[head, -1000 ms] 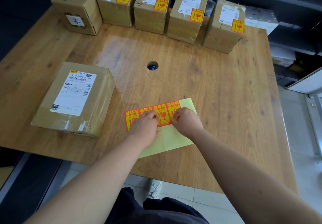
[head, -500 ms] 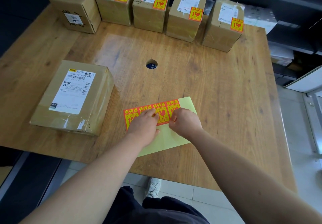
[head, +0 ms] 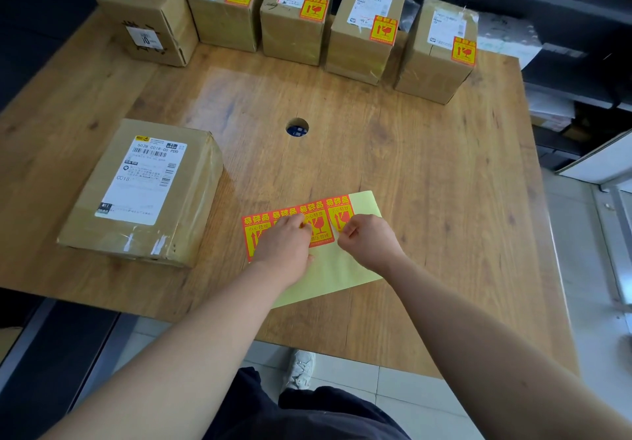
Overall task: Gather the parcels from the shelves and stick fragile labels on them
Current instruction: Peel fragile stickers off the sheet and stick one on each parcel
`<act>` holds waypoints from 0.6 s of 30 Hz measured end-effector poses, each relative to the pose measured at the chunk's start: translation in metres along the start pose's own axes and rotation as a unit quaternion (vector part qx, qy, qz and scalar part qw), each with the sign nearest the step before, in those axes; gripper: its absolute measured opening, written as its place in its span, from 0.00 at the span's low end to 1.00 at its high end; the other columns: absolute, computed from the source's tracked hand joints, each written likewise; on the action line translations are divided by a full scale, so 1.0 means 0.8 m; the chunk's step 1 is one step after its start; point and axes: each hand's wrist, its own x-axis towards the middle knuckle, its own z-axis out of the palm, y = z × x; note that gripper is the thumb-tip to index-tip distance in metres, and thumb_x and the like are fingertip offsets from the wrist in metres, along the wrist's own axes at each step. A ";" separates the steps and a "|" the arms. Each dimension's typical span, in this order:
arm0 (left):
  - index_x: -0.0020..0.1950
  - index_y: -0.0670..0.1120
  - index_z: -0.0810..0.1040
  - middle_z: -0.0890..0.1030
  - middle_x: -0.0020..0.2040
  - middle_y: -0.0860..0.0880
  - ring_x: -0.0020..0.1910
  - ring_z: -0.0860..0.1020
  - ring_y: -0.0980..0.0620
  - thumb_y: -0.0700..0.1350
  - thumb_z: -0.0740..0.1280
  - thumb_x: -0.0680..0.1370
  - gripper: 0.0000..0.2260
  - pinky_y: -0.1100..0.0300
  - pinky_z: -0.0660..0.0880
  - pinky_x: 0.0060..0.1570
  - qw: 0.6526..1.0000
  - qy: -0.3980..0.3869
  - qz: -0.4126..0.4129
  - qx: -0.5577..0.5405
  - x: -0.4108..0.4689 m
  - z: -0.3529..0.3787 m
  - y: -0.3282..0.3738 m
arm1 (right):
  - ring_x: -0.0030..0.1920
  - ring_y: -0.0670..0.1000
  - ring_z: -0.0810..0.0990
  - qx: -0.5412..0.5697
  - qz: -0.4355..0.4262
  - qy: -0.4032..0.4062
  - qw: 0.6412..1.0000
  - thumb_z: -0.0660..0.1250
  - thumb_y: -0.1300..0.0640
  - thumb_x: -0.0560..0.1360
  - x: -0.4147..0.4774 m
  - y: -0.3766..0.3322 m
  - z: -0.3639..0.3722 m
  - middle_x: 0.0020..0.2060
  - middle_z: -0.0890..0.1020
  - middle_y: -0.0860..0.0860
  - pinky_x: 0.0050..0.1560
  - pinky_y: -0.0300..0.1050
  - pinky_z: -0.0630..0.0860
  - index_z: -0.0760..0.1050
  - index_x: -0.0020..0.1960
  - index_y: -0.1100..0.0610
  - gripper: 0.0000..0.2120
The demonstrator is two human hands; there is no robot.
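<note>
A pale yellow backing sheet [head: 342, 268] lies near the table's front edge with a row of red-and-yellow fragile labels [head: 318, 215] along its far side. My left hand [head: 285, 246] presses down on the labels at the row's left part. My right hand [head: 367, 241] pinches the lower corner of the rightmost label. A flat brown parcel [head: 143, 190] with a white shipping label and no fragile sticker lies to the left. Several upright parcels [head: 297, 12] line the far edge, each bearing a fragile label.
The wooden table [head: 427, 173] has a round cable hole [head: 297, 127] in its middle. Dark shelving [head: 564, 12] with papers stands beyond the right corner. A white shoe [head: 301, 368] shows on the tiled floor below the front edge.
My right hand's fingers have shifted slightly on the rightmost label's corner. My left hand stays pressed on the sheet. The camera has tilted a little.
</note>
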 end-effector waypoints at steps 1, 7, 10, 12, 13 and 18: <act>0.71 0.45 0.68 0.62 0.73 0.46 0.70 0.63 0.44 0.50 0.67 0.76 0.24 0.49 0.69 0.64 1.000 0.009 0.001 0.000 0.002 -0.001 0.001 | 0.39 0.52 0.79 0.001 0.000 -0.001 1.000 0.64 0.53 0.72 0.000 0.000 0.000 0.37 0.81 0.49 0.38 0.46 0.77 0.75 0.39 0.52 0.05; 0.64 0.49 0.77 0.72 0.61 0.47 0.60 0.71 0.47 0.44 0.70 0.74 0.18 0.54 0.71 0.57 0.985 0.035 -0.025 -0.169 0.023 0.005 0.013 | 0.40 0.52 0.79 0.004 0.002 -0.003 1.000 0.64 0.52 0.71 0.001 0.004 0.003 0.38 0.82 0.49 0.40 0.47 0.79 0.76 0.40 0.52 0.05; 0.53 0.50 0.83 0.80 0.55 0.48 0.55 0.77 0.47 0.46 0.70 0.73 0.09 0.55 0.74 0.53 0.955 0.033 -0.099 -0.278 0.037 0.000 0.020 | 0.40 0.52 0.79 -0.001 -0.002 0.000 1.000 0.63 0.53 0.71 0.000 0.004 0.004 0.38 0.82 0.49 0.39 0.45 0.77 0.76 0.40 0.52 0.05; 0.45 0.50 0.84 0.83 0.48 0.49 0.49 0.80 0.47 0.46 0.69 0.74 0.04 0.55 0.77 0.46 0.939 0.026 -0.144 -0.311 0.046 -0.002 0.023 | 0.39 0.51 0.79 -0.006 -0.008 0.000 1.000 0.63 0.52 0.72 -0.001 0.004 0.004 0.38 0.82 0.48 0.38 0.45 0.77 0.76 0.40 0.52 0.06; 0.42 0.51 0.83 0.84 0.46 0.50 0.46 0.80 0.46 0.48 0.69 0.74 0.04 0.57 0.76 0.42 0.937 0.021 -0.159 -0.310 0.049 -0.002 0.024 | 0.39 0.50 0.79 -0.008 -0.011 -0.001 1.000 0.63 0.52 0.72 -0.002 0.004 0.004 0.38 0.82 0.48 0.38 0.46 0.78 0.77 0.40 0.52 0.06; 0.44 0.51 0.85 0.83 0.48 0.48 0.51 0.79 0.43 0.56 0.70 0.72 0.10 0.56 0.76 0.45 0.926 0.026 -0.230 -0.297 0.068 0.006 0.033 | 0.41 0.51 0.78 -0.020 -0.020 -0.005 1.000 0.63 0.50 0.73 -0.004 0.004 0.002 0.40 0.82 0.47 0.40 0.46 0.77 0.77 0.40 0.51 0.07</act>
